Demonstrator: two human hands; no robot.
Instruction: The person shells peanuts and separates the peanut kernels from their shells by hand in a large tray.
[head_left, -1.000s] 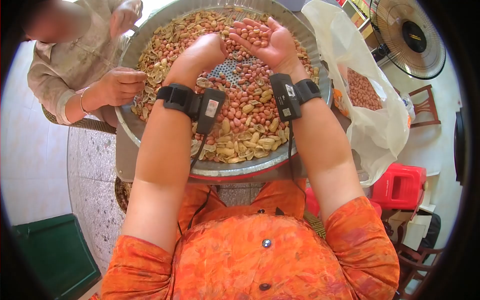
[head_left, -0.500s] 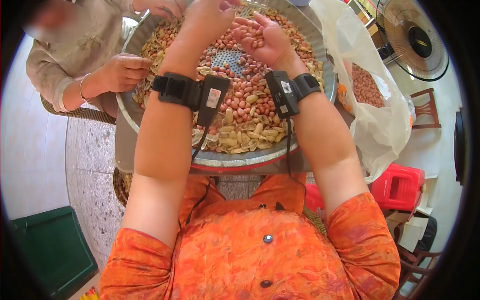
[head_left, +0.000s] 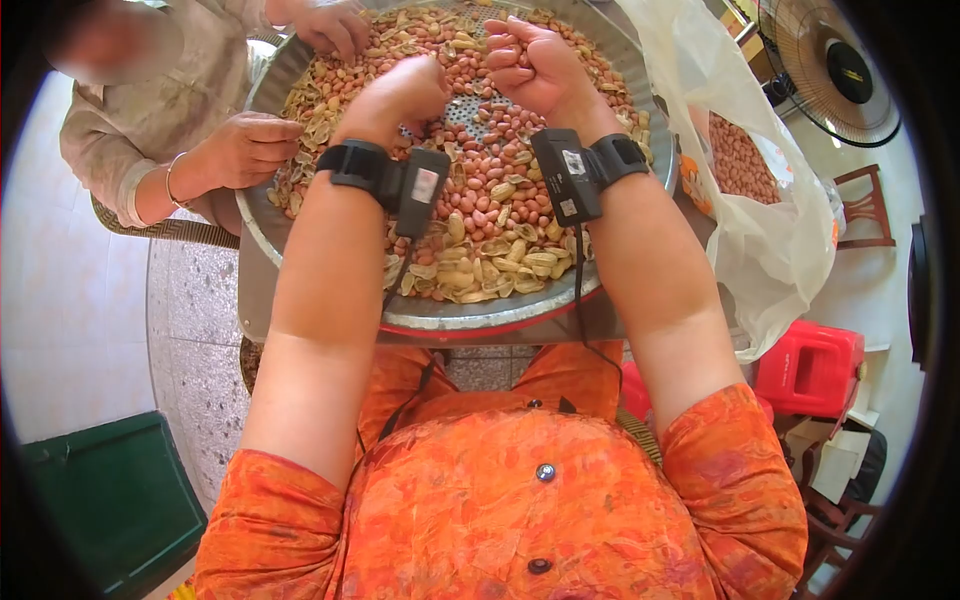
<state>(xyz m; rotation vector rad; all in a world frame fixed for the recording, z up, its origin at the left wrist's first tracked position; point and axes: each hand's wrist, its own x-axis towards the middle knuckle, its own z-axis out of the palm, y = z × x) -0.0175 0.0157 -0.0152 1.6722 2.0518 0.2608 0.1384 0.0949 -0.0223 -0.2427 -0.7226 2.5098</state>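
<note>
A wide round metal tray (head_left: 470, 318) holds pink peanut kernels (head_left: 482, 197), unshelled peanuts and shells (head_left: 515, 265). My left hand (head_left: 408, 92) is above its middle, back upward, fingers curled in; whatever it holds is hidden. Beside it, my right hand (head_left: 535, 68) is turned palm up with fingers folded over peanut kernels. The two hands are apart. Perforated metal (head_left: 465, 113) shows between them. Each of my wrists wears a black strapped device.
At the left, another person's hand (head_left: 250, 150) is at the tray's rim, the other hand (head_left: 332, 28) above its far left. On the right are a plastic bag (head_left: 775, 270) with kernels, a fan (head_left: 848, 72) and a red stool (head_left: 810, 370).
My left hand rose away, then came back down toward the tray's middle. My right hand's fingers, spread around kernels before, have folded inward. The other person's farther hand moved over the tray.
</note>
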